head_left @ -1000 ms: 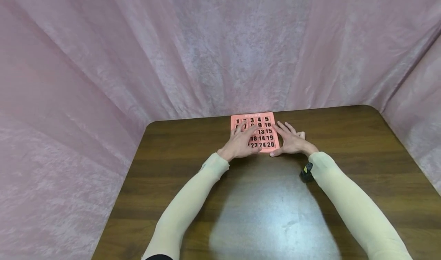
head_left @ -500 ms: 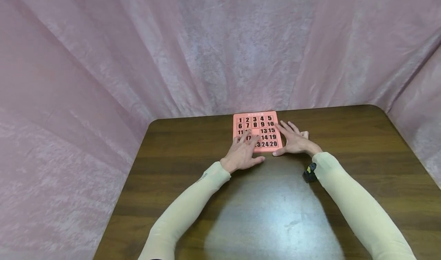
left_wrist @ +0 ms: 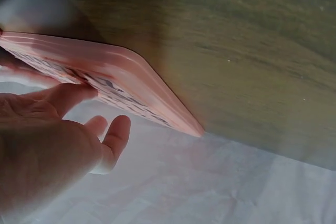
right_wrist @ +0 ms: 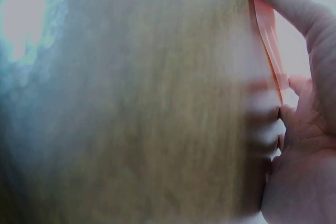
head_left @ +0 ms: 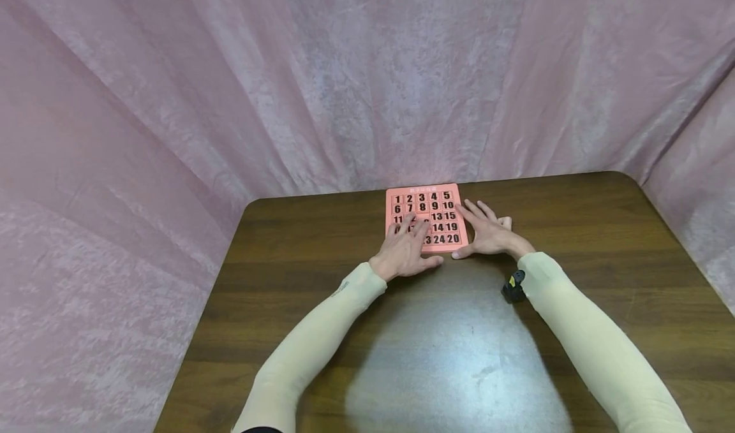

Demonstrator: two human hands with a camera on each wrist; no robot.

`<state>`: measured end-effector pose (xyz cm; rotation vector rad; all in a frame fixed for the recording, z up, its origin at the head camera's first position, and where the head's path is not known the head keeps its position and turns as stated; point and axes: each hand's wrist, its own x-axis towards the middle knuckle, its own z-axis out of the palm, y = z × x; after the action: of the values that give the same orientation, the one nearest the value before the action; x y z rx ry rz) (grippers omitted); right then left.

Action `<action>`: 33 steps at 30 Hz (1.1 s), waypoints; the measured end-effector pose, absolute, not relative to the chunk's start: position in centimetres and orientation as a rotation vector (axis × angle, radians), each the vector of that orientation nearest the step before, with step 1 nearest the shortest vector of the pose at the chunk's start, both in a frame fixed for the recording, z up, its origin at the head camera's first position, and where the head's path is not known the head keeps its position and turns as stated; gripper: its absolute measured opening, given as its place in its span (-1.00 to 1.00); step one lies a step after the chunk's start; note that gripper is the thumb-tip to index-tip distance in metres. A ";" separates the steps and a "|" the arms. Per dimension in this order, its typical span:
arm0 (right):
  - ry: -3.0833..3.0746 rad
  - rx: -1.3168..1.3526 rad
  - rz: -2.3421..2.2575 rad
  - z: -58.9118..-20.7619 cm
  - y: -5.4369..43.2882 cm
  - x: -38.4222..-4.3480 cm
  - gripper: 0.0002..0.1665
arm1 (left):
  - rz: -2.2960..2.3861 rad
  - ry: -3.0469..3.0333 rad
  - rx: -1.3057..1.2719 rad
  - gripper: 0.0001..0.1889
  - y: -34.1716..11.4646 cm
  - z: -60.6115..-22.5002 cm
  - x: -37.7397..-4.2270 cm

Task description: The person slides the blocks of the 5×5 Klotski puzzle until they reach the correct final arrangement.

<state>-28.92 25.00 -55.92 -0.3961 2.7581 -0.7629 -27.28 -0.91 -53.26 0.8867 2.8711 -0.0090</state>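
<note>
A pink number board point(head_left: 445, 249) lay flat beneath the left hand and beside the right, a shallow tray with numbered tiles point(head_left: 434, 206) set in rows. Past the left fingertips ran 1 to 5, then 6 to 10; nearer the right hand sat 13, 15, 14, 19, 24 and 20. A bare pink patch showed just beyond the left fingers, between the partly covered tiles and 13 — the digit below it was half hidden.

The left hand point(head_left: 403, 250) grasped nothing: its fingers stretched over the tiles, thumb out past the near rim. The right hand point(head_left: 485, 234) was spread rather than clenched — thumb at the near corner, forefinger along the side rim.

Around both hands stretched the wooden table point(head_left: 298, 267); beyond them hung a pink curtain point(head_left: 356, 82).
</note>
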 end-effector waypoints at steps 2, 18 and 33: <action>2.754 -0.385 -0.768 -56.2 25.1 -29.1 0.69 | -0.021 2.861 0.865 -0.01 -0.8 -53.4 -27.5; 2.747 -0.384 -0.762 -56.1 25.1 -29.0 0.65 | 0.023 2.848 0.809 -0.06 -1.2 -54.1 -29.3; 2.761 -0.393 -0.752 -55.6 24.7 -28.6 0.62 | 0.030 2.897 0.814 -0.05 -1.6 -54.8 -28.7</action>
<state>-28.65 24.72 -55.58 -0.3927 2.7608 -0.7515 -28.75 -1.60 -54.77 0.8137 2.8972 0.0303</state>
